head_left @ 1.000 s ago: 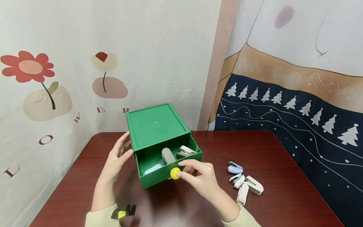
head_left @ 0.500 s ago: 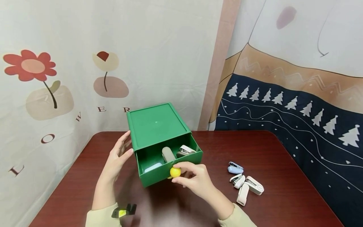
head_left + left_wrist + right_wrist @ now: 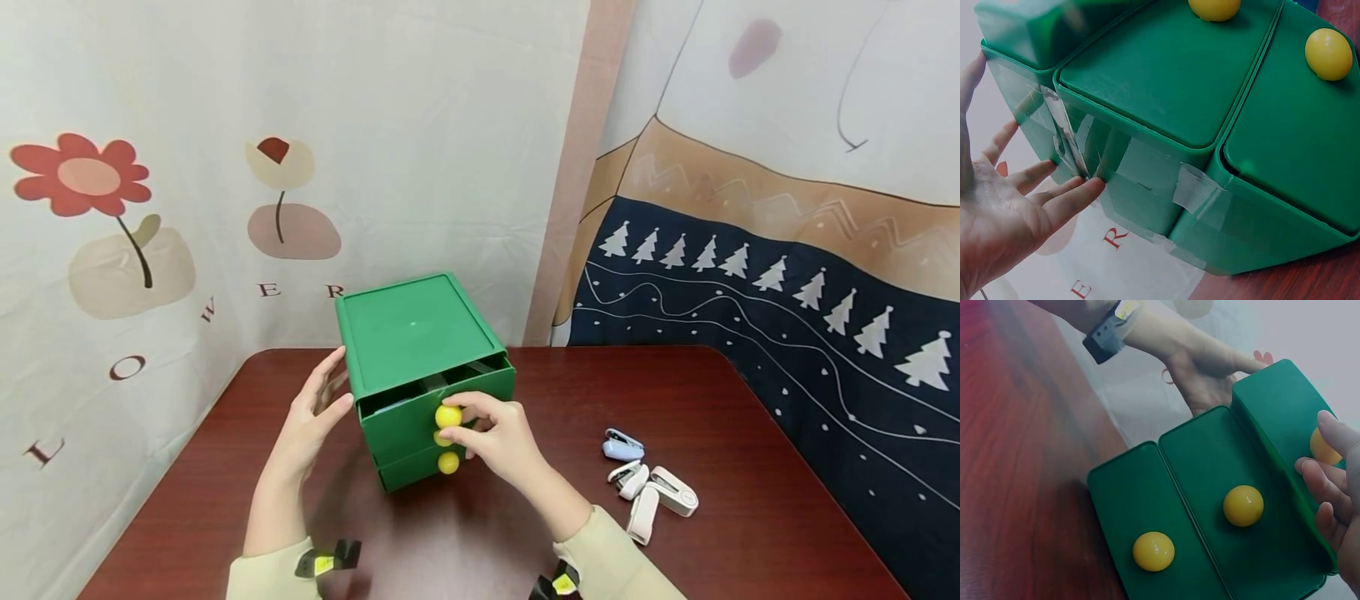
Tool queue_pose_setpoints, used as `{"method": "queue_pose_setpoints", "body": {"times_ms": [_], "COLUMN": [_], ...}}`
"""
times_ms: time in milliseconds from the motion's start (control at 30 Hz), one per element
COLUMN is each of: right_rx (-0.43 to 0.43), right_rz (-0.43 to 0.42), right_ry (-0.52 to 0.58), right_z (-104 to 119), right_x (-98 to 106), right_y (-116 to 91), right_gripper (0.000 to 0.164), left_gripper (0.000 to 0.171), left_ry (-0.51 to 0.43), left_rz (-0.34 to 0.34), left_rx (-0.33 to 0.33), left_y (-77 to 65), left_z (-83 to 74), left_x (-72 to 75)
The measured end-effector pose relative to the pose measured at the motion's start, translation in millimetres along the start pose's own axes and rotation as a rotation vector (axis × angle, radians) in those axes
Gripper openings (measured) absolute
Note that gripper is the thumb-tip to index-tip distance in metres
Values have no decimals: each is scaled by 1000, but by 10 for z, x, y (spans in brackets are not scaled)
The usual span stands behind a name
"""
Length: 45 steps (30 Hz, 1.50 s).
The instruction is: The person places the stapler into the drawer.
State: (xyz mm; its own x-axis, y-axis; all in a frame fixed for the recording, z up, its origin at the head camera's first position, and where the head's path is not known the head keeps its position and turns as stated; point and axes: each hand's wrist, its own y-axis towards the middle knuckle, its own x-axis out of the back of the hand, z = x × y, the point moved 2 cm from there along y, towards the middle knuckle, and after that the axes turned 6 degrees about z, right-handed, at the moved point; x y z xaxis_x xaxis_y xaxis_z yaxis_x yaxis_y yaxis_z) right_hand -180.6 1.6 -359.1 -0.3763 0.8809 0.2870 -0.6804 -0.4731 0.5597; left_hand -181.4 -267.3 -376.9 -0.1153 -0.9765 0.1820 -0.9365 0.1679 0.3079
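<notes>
A green drawer cabinet [image 3: 417, 333] with three stacked drawers and round yellow knobs stands on the table. Its top drawer [image 3: 397, 427] sticks out a little, with a narrow gap above its front; little of the staplers inside shows. My right hand [image 3: 498, 433] pinches the top drawer's yellow knob [image 3: 448, 416] between thumb and fingers. Against the cabinet's left side, my left hand [image 3: 303, 421] rests with spread fingertips; the left wrist view shows those fingers [image 3: 1069, 203] on clear tape. The lower two drawers, with their knobs [image 3: 1243, 505], are closed.
Right of the cabinet, several small staplers lie on the dark red table [image 3: 570, 392]: a blue stapler [image 3: 622, 446] and white ones, including a white stapler [image 3: 673, 490] at the right. A printed curtain [image 3: 450, 167] hangs behind the table.
My right hand has taken the knob between its fingers and pushed the top drawer most of the way in, hiding most of its contents. My left hand has stayed at the cabinet's side.
</notes>
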Motion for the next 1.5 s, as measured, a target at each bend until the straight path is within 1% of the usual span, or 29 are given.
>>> {"method": "queue_pose_setpoints", "body": {"times_ms": [167, 300, 433, 567, 700, 800, 900, 1000, 1167, 1267, 1367, 1500], "right_rx": [-63, -88, -98, -64, -38, -46, -73, -115, -202, -239, -243, -228], "right_rz": [11, 10, 14, 5, -48, -98, -120, -107, -55, -29, -4, 19], "right_ry": [-3, 3, 17, 13, 19, 27, 34, 36, 72, 103, 134, 162], "right_z": [-37, -64, -81, -90, -151, -234, -329, -420, -549, -602, -631, -641], "right_x": [-12, -19, -30, -36, -28, -18, -12, -18, -48, -75, -112, -163], "right_y": [122, 188, 194, 149, 59, -19, -97, -160, -221, -236, -236, -224], "right_gripper": [27, 28, 28, 31, 33, 31, 28, 25, 25, 26, 29, 31], "left_gripper": [61, 62, 61, 61, 61, 62, 62, 62, 62, 62, 62, 62], "left_ry": [-13, -11, -11, -13, -14, -15, -13, -15, -14, -12, -10, -15], "left_rz": [-4, -6, -7, -7, -7, -6, -3, -2, 0, 2, 6, 19], "left_rx": [-4, 1, 4, 1, 1, -1, -2, -1, 1, 2, 4, 7], "left_y": [-3, -7, -11, -8, -5, -1, 2, 4, 10, 9, 5, 0], "left_z": [16, 30, 36, 38, 38, 35, 32, 32, 36, 35, 27, 11], "left_x": [4, 13, 17, 14, 10, 7, 7, 10, 14, 14, 13, 13]}}
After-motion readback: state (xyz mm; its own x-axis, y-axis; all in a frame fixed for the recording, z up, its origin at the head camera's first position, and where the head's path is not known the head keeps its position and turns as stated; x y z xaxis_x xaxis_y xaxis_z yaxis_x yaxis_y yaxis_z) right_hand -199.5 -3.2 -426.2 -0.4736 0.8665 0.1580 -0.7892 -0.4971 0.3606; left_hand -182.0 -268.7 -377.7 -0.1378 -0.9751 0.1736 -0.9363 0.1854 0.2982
